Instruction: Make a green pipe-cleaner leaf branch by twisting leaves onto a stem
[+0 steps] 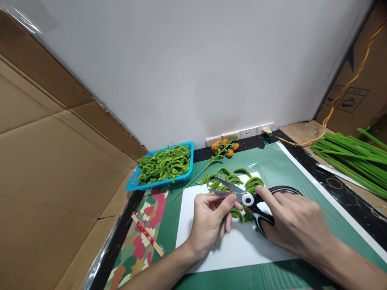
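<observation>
My right hand [298, 217] grips black-handled scissors [248, 199] by their loops, the blades parted and pointing left. Pinched between the thumb and fingers of my left hand [207, 219] is a green pipe cleaner [219, 233]. Its lower part hangs below my palm, and its upper end is by the scissor blades. Whether the blades touch it I cannot tell. Several short, curved green pipe cleaner pieces [254, 183] lie behind and beneath the scissors, partly on a white sheet of paper [211, 259].
A blue basket [190, 171] heaped with green pieces stands at the back left. Near it lies an orange-flowered stem [210, 162]. Wrapped chopsticks [147, 235] rest on the left. Long green pipe cleaners [353, 155] lie at right, near a plugged-in cord [294, 143]. Cardboard [60, 169] borders the left.
</observation>
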`<state>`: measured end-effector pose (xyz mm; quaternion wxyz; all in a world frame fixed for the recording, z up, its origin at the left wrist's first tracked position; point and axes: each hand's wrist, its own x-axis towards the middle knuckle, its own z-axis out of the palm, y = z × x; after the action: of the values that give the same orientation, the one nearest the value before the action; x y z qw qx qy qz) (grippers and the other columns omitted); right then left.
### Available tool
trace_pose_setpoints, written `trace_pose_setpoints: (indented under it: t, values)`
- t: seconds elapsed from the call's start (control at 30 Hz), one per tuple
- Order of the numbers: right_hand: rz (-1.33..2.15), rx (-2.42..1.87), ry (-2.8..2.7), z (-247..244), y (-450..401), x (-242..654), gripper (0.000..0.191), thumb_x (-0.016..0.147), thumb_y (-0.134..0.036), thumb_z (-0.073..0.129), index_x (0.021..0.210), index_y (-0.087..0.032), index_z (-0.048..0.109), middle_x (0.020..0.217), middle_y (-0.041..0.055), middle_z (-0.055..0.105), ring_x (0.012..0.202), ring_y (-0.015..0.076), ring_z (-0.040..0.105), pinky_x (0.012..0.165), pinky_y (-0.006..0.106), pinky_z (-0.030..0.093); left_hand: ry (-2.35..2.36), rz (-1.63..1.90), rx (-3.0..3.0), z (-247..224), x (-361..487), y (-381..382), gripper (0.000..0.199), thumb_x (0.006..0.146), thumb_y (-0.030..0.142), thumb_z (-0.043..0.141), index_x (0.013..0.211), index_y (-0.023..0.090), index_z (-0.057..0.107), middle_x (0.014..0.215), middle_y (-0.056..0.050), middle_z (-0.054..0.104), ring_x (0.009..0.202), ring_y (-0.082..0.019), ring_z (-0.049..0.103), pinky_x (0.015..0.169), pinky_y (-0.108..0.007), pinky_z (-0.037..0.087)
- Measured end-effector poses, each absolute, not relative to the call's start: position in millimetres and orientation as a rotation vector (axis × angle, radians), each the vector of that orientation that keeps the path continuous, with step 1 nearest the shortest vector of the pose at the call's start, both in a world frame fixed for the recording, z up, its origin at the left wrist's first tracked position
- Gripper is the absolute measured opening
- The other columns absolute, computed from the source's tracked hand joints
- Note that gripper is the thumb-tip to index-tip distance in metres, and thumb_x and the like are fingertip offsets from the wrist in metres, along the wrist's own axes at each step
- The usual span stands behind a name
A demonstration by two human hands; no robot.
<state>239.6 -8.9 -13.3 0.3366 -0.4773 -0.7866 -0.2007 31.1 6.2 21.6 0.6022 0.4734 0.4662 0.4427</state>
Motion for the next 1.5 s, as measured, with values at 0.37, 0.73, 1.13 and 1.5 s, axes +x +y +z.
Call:
trace_pose_setpoints:
  t: [0.37,0.73,1.13,1.5]
  values:
    - [-0.488,-1.272,-2.085,-12.9,-10.4,239.9,0.036,0.075,-0.017,0.048,0.106,-0.02,0.067,0.052,-0.0026,0.058,0.042,0.0178,0.054,0.056,0.034,0.027,1.113,0.973,1.164,18.7,28.0,3.4,0.052,0.091,0.061,0.082,0.076,0.011,0.086,0.041,-0.002,0.059,0.027,-0.004,0.042,0.031,-0.014,0.024]
    - [-0.427,-1.36,-2.202,-15.5,-14.3,240.6,0.045,0.067,-0.02,0.054,0.11,-0.021,0.067,0.05,-0.0017,0.062,0.038,0.0182,0.056,0.055,0.033,0.021,1.121,0.957,1.182,17.0,29.5,-0.4,0.053,0.094,0.06,0.078,0.083,0.009,0.088,0.042,-0.001,0.058,0.027,-0.004,0.043,0.031,-0.013,0.025]
    - [-0.404,-1.389,-2.245,-16.1,-11.4,240.8,0.046,0.064,-0.016,0.057,0.108,-0.021,0.065,0.049,-0.0018,0.062,0.038,0.0162,0.051,0.056,0.033,0.013,1.092,0.94,1.196,27.0,31.6,3.5,0.05,0.095,0.056,0.08,0.078,0.009,0.085,0.044,-0.004,0.064,0.028,-0.005,0.047,0.032,-0.012,0.027]
    - [-0.336,-1.586,-2.129,-12.7,16.2,279.2,0.037,0.074,-0.021,0.06,0.111,-0.021,0.068,0.062,0.0018,0.064,0.055,0.0236,0.063,0.056,0.03,0.022,1.045,0.957,0.999,23.9,28.7,12.7,0.04,0.088,0.047,0.089,0.098,0.011,0.075,0.087,-0.008,0.081,0.029,-0.004,0.051,0.024,-0.013,0.033]
